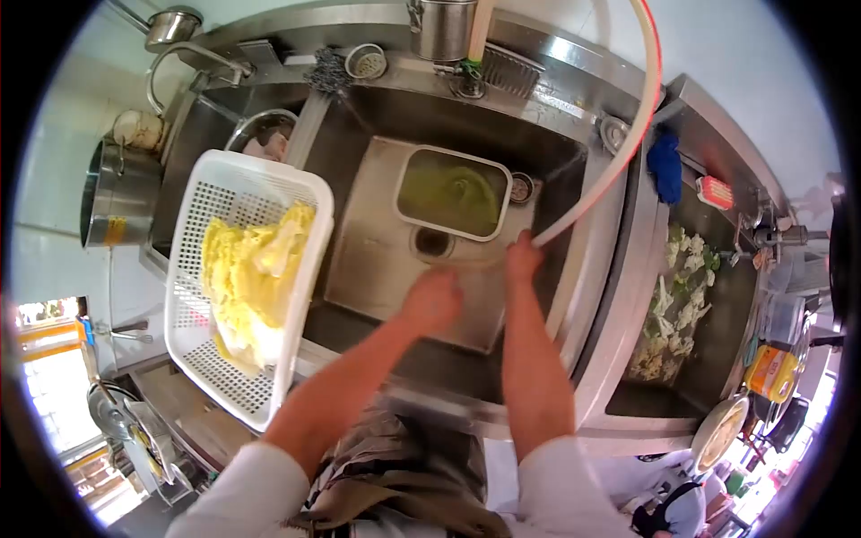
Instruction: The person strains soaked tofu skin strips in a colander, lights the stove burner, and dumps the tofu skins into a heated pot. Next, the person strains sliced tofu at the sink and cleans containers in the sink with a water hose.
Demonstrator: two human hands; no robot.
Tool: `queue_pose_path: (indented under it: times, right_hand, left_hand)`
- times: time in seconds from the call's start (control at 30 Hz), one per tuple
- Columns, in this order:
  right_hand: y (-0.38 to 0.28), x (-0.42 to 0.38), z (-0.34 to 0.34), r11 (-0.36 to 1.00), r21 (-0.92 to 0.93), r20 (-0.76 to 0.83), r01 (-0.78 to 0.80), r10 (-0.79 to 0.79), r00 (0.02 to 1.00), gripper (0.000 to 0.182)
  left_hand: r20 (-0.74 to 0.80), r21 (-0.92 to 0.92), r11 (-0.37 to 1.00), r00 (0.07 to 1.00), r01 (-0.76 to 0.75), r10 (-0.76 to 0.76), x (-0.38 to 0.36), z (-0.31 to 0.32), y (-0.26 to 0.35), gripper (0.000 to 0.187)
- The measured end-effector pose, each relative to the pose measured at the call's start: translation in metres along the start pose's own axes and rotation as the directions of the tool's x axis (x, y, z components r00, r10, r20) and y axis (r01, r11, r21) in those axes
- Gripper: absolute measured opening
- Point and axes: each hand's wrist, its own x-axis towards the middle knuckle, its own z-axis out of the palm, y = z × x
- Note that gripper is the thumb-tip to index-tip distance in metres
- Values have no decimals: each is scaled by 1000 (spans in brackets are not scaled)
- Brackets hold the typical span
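Observation:
My right hand [523,260] is closed around the end of a pale hose [587,199] over the right side of the steel sink [363,269]. To its left, my left hand [432,300] hangs over the sink floor in front of the drain hole [431,242]. It looks curled, but motion blurs its fingers. Just beyond both hands, a rectangular tub [401,213] with a light rim holds greenish liquid. At the left edge of the sink stands a white perforated basket [188,291], with yellow leafy cabbage [256,273] in it.
On the right, another basin [726,350] holds pale cauliflower pieces [686,287]. A blue cloth [665,169] and a red brush [715,192] lie on its back ledge. A scouring pad [329,73] and strainer [366,62] sit behind the sink. A steel pot [126,197] is at left.

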Motion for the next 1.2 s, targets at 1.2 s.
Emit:
queue_pose_path:
  times: [1.2]
  right_hand:
    - [-68, -149, -157, 743, 561, -237, 364, -277, 931, 26]
  left_hand:
    - [-49, 323, 935, 984, -145, 170, 38, 147, -59, 52]
